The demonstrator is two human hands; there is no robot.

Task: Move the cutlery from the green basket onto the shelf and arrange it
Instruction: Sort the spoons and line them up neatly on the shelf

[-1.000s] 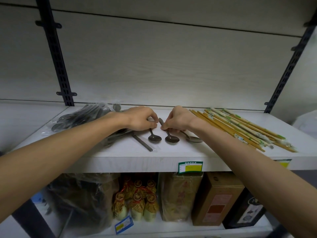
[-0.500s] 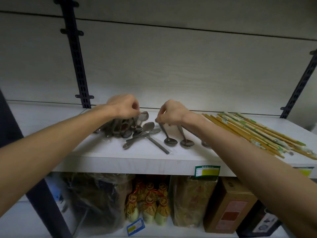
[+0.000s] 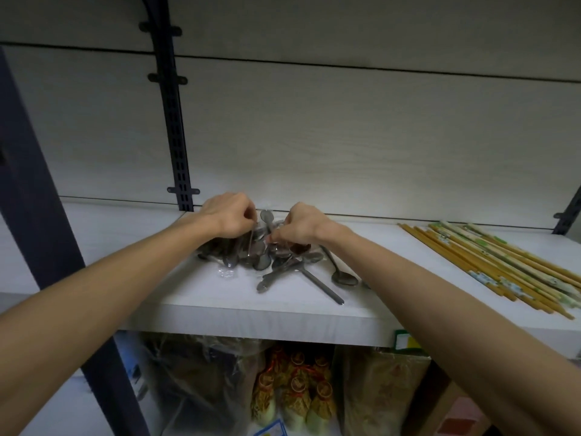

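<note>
Both hands meet at the centre of the frame over a heap of metal spoons [image 3: 267,256] lying on the white shelf [image 3: 220,303], most of them in clear plastic wrap. The left hand [image 3: 231,217] has its fingers curled down and appears to pinch a thin spoon handle that hangs straight below it, probably to lift one piece free of the tangle. The right hand [image 3: 300,226] is likewise curled, its fingertips closed on something in the heap, though whether that is wrap or a spoon I cannot tell. Right of the heap, below the right forearm, a loose spoon [image 3: 341,273] lies bowl toward the shelf edge, seemingly the start of a row. At the right of the frame, wrapped chopsticks [image 3: 490,262] lie fanned side by side. The green basket is not in view.
</note>
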